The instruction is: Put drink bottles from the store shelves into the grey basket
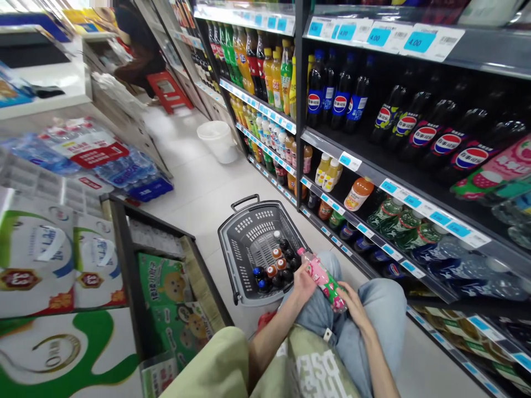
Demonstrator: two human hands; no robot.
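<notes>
I sit in a shop aisle with a pink-labelled bottle (324,279) lying across my knees. My left hand (304,283) grips its neck end, close to the basket. My right hand (350,301) is closed on the bottle's lower end. Just ahead on the floor stands a dark grey shopping basket (248,239) with several bottles standing in its near right corner, caps up.
Drink shelves (398,166) with cola and juice bottles run along the right. A white bucket (217,141) stands further up the aisle. Water packs (95,157) and cartons (53,260) are stacked left. A person (135,44) crouches by a red stool (168,91) at the far end.
</notes>
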